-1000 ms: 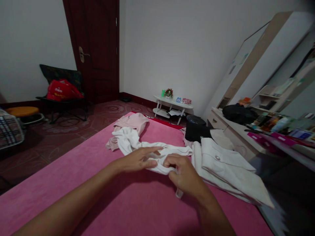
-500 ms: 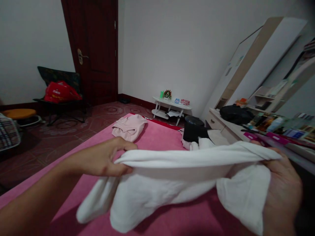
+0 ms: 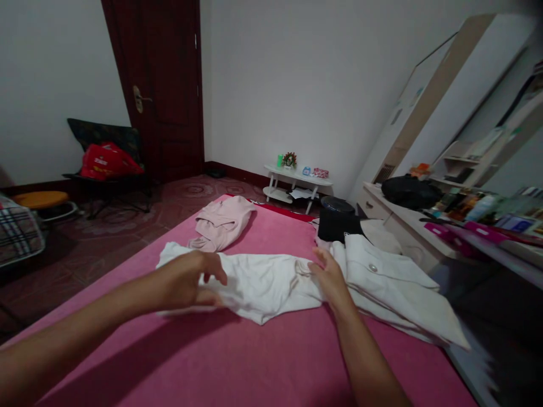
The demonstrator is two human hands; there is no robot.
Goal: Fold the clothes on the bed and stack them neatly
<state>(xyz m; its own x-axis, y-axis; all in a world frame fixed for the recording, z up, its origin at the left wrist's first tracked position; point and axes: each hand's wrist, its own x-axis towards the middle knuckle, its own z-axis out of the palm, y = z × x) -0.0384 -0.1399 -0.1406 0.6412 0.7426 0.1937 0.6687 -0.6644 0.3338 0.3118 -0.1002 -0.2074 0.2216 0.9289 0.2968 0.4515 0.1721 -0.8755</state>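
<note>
A white garment lies spread across the pink bed cover, wrinkled and bunched toward its right end. Over its left part is my left hand, thumb and fingers apart with a gap between them and no cloth gripped. My right hand rests at the garment's right end, fingers spread, touching or just above the fabric. Right of that hand lies a stack of folded white clothing with a round metal button on top. A pink garment lies loosely folded beyond the white one.
Black folded cloth sits behind the white stack. Along the right stands a dresser with a black bag and many bottles. At the back are a small white table and a chair with a red bag.
The white garment, held stretched in the air between both hands, is now down on the bed. Both hands have let go, and the right hand has moved left, uncovering the white stack.
</note>
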